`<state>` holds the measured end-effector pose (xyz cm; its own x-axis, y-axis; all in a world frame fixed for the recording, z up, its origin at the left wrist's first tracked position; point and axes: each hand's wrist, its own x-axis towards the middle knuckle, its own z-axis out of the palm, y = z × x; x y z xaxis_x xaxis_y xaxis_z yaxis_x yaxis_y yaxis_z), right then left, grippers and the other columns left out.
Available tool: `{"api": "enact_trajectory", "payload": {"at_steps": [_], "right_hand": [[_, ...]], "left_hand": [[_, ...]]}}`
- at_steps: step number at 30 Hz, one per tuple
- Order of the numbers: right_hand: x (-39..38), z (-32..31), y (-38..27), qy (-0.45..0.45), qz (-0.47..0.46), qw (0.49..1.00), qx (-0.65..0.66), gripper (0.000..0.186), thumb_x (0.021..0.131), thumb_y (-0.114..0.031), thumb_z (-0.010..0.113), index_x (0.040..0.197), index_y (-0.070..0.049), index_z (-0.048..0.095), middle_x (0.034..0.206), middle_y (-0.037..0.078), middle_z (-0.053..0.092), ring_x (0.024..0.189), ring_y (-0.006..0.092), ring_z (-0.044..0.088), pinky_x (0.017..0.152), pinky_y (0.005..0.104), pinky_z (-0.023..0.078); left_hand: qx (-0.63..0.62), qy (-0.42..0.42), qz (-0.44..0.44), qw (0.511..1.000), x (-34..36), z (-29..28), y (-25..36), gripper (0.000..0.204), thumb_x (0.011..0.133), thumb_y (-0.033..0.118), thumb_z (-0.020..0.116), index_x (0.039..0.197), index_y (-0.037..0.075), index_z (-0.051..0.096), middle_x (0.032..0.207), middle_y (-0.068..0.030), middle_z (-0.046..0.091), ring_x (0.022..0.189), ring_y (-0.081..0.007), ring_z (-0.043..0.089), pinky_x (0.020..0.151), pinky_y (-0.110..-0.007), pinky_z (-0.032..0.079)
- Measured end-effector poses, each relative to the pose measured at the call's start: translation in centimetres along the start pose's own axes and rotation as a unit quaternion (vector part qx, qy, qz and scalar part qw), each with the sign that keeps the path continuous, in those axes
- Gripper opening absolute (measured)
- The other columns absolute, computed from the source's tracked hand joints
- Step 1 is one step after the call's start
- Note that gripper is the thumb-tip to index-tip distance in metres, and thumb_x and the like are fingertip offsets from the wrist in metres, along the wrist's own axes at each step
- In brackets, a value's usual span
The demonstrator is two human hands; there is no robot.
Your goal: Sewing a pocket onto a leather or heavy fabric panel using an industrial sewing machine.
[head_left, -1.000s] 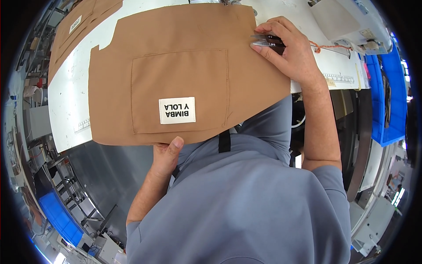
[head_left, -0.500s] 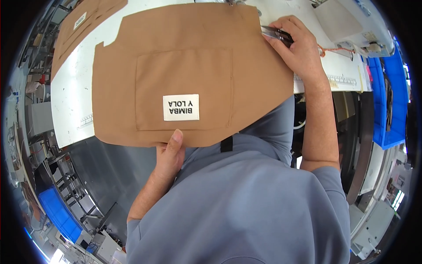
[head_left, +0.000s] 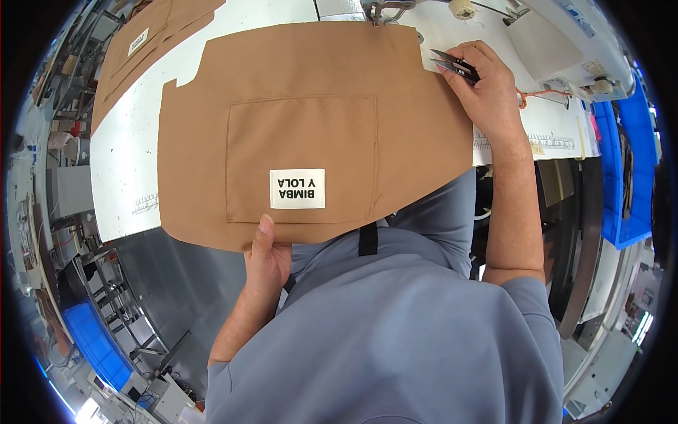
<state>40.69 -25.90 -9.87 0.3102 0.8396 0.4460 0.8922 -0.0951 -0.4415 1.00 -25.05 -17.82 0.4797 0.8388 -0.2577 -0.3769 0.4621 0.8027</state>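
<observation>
A brown fabric panel lies across the near part of the white sewing table and overhangs its front edge. A patch pocket is stitched on it, bearing a white label with dark lettering. At the near edge, my left hand pinches the panel, thumb on top and fingers hidden underneath. Over the panel's right side, my right hand grips black thread snips. Their pointed blades are apart and aim left, close to the panel's far right corner.
Metal parts of a sewing machine stand beyond the panel's far edge. The white machine body is at the far right, with an orange cord near it. Another brown panel lies far left. Blue bins flank the table's right.
The panel and table appear slightly lower in view, showing more of the machine. The snips have come a little away from the panel's right edge. My left hand keeps its pinch.
</observation>
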Motion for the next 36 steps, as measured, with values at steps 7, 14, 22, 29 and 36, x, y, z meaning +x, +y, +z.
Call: {"api": "enact_trajectory", "payload": {"at_steps": [7,14,22,29,36], "right_hand": [[0.1,-0.2,0.4,-0.005,0.020,1.000,-0.005,0.023,0.090,-0.012,0.076,0.108,0.002,0.072,0.101,0.008,0.070,0.089,0.0217,0.069,0.081,0.0315,0.054],[0.2,-0.2,0.9,0.023,-0.007,1.000,-0.007,0.025,0.087,-0.015,0.076,0.107,0.000,0.074,0.094,0.010,0.069,0.080,0.0255,0.069,0.070,0.0352,0.056],[0.1,0.0,1.7,0.021,-0.008,1.000,0.016,0.020,0.087,-0.012,0.078,0.103,0.001,0.073,0.089,0.011,0.069,0.077,0.0235,0.066,0.072,0.0326,0.052],[-0.1,-0.3,3.3,-0.001,-0.041,0.998,0.044,0.018,0.093,-0.011,0.077,0.104,0.002,0.071,0.088,0.008,0.067,0.080,0.0139,0.060,0.075,0.0284,0.049],[-0.2,-0.1,3.2,-0.038,0.021,0.997,0.057,0.016,0.097,-0.010,0.073,0.106,0.003,0.069,0.094,0.005,0.067,0.086,0.0113,0.060,0.080,0.0257,0.050]], "left_hand": [[0.013,0.039,0.009,0.999,0.2,0.7,-0.1,0.055,0.109,0.030,0.054,0.154,0.005,0.038,0.152,-0.0110,0.051,0.140,-0.0247,0.052,0.115,-0.048,0.047],[-0.001,0.061,-0.014,0.998,0.3,1.7,0.5,0.056,0.103,0.008,0.062,0.153,0.006,0.038,0.150,-0.0083,0.051,0.138,-0.0216,0.052,0.116,-0.042,0.044],[0.266,0.179,0.132,0.938,1.7,-2.2,9.6,0.053,0.093,0.003,0.071,0.141,-0.009,0.053,0.132,-0.0167,0.067,0.120,-0.0243,0.065,0.107,-0.038,0.049],[0.513,0.187,0.139,0.826,5.9,-7.6,19.2,0.061,0.094,0.025,0.077,0.145,0.000,0.054,0.134,-0.0133,0.067,0.122,-0.0204,0.064,0.103,-0.034,0.051],[0.498,0.143,0.213,0.829,8.8,-9.5,18.8,0.041,0.098,0.021,0.076,0.131,0.001,0.063,0.118,-0.0078,0.074,0.107,-0.0129,0.070,0.093,-0.029,0.055]]}}
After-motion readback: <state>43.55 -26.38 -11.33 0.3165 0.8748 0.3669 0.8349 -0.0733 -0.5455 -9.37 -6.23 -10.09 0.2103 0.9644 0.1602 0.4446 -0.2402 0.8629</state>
